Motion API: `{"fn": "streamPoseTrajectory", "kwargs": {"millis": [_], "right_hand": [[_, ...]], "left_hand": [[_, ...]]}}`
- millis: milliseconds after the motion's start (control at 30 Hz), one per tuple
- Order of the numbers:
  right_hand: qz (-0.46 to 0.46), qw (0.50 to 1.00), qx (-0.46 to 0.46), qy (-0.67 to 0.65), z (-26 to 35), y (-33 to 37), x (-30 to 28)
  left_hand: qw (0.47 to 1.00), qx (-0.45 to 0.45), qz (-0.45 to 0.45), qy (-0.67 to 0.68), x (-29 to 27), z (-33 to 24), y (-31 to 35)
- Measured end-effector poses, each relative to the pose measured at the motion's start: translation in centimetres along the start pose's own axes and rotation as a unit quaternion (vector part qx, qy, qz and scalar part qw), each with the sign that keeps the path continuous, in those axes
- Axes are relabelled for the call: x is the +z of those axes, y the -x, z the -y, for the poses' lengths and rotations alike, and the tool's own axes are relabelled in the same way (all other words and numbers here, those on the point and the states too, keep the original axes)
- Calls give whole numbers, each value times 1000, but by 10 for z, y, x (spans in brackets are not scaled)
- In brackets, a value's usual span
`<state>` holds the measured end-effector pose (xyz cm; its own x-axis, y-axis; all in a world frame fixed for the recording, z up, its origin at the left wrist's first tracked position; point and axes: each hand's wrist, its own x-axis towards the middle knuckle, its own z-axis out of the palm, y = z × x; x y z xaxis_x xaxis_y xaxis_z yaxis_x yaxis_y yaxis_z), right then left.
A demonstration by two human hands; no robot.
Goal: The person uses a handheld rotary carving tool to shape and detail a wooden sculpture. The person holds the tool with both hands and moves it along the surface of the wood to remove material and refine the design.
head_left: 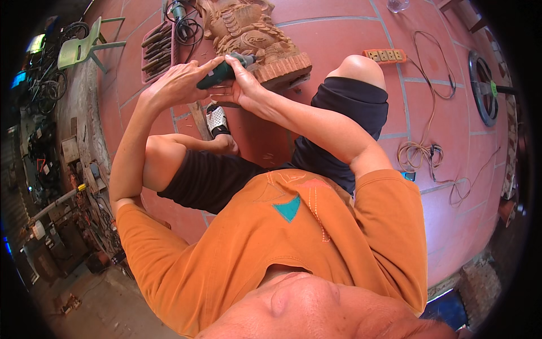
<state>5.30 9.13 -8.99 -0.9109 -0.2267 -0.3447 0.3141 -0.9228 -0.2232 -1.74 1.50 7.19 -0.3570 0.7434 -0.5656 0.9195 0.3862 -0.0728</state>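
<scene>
Both my hands are on a dark green handheld power tool [217, 75], which looks like a rotary grinder. My left hand [183, 83] wraps round its rear end from the left. My right hand [247, 89] grips it from the right, the thumb along its top and the fingers beneath. The tool's grey nose points right, close to the base of a carved wooden sculpture [248, 37]. That brown carving lies on the floor just beyond my hands, its flat base toward me. Whether the tip touches the wood cannot be made out.
A pink tray [160, 53] of carving chisels lies left of the carving, beside another corded power tool [179, 12]. An orange power strip [385, 56] and loose cables [419, 155] lie right. A green plastic chair [84, 50] stands far left; a wheel-like ring [483, 88] is far right.
</scene>
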Motion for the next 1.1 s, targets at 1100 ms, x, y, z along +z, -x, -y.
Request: {"fn": "streamPoseTrajectory", "kwargs": {"millis": [1100], "right_hand": [[34,999,23,-13,-14,1,9]], "left_hand": [[1000,-22,16,8,2,6,19]]}}
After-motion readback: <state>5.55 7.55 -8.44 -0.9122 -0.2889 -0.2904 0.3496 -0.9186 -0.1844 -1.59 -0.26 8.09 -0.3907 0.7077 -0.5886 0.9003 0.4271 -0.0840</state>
